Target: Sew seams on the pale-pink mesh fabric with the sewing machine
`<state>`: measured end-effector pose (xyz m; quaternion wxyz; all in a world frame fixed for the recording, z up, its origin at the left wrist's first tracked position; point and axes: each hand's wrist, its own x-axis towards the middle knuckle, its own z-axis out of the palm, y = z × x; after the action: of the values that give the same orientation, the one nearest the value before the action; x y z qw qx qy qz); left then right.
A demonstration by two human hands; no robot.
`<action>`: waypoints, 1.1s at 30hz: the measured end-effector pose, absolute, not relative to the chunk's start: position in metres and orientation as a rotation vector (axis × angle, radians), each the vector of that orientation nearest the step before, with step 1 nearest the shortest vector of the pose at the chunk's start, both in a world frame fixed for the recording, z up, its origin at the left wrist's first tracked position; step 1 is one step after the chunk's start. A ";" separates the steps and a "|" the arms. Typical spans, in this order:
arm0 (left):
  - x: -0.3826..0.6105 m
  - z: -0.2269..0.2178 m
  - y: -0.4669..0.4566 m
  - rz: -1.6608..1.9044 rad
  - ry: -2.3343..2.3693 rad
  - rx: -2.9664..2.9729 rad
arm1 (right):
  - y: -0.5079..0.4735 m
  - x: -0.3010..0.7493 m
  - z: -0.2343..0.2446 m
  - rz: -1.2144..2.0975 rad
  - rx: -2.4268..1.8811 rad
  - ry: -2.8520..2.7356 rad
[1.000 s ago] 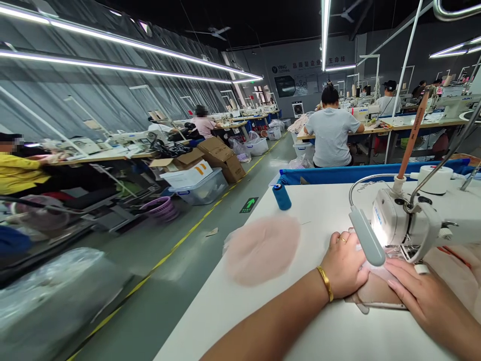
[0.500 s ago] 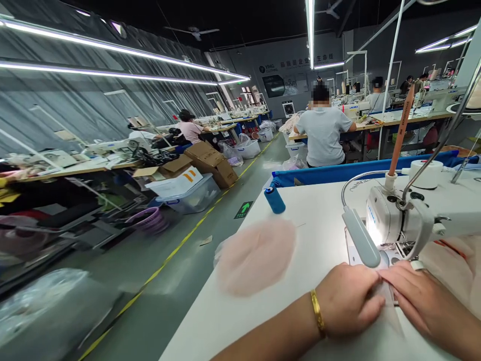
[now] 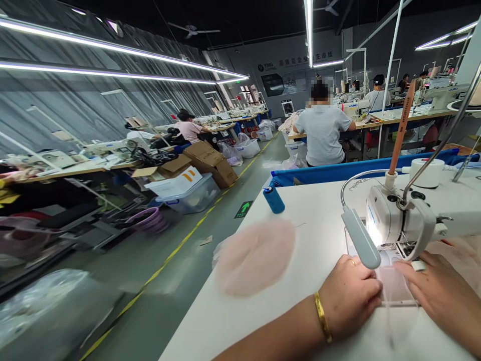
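Note:
My left hand [image 3: 353, 296], with a gold bracelet [image 3: 322, 317] on its wrist, is at the left of the needle area of a white sewing machine [image 3: 385, 213]. Its fingers are curled closed on the edge of a sheer pale fabric [image 3: 396, 288], which trails over the table's front. My right hand [image 3: 439, 291] lies at the right of the same fabric, fingers stretched out and pressing on it near the presser foot. A grey lamp [image 3: 361, 238] on a bent metal neck partly covers the sewing spot. More sheer pink fabric [image 3: 451, 250] lies behind my right hand.
A round, sheer pink fabric piece [image 3: 255, 258] lies on the white table [image 3: 300, 321], with a blue thread cone [image 3: 273, 199] behind it. A pencil [image 3: 402, 128] stands on the machine head. Blue cloth [image 3: 319, 173] borders the far edge. A person [image 3: 323, 130] sits ahead.
My hands have moved apart, uncovering the fabric between them. The left hand has shifted slightly left, and the right hand has moved right.

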<state>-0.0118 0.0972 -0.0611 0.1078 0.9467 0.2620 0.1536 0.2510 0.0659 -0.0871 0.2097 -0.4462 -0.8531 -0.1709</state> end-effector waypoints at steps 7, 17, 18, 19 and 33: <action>-0.011 -0.066 0.095 0.507 0.804 2.824 | 0.054 0.237 -0.089 -0.212 -1.058 -2.394; -0.012 -0.069 0.089 0.623 0.813 2.836 | 0.057 0.237 -0.086 -0.308 -0.977 -2.450; -0.012 -0.069 0.089 0.620 0.816 2.837 | 0.057 0.235 -0.085 -0.306 -0.979 -2.448; -0.012 -0.069 0.089 0.616 0.819 2.838 | 0.057 0.234 -0.084 -0.305 -0.982 -2.449; -0.007 -0.072 0.108 0.628 0.874 2.857 | 0.063 0.236 -0.101 -0.217 -1.227 -2.347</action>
<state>-0.0075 0.1084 -0.0718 0.0443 0.9348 0.2861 0.2056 0.2361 0.0635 -0.1011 0.2399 -0.4483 -0.8574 -0.0792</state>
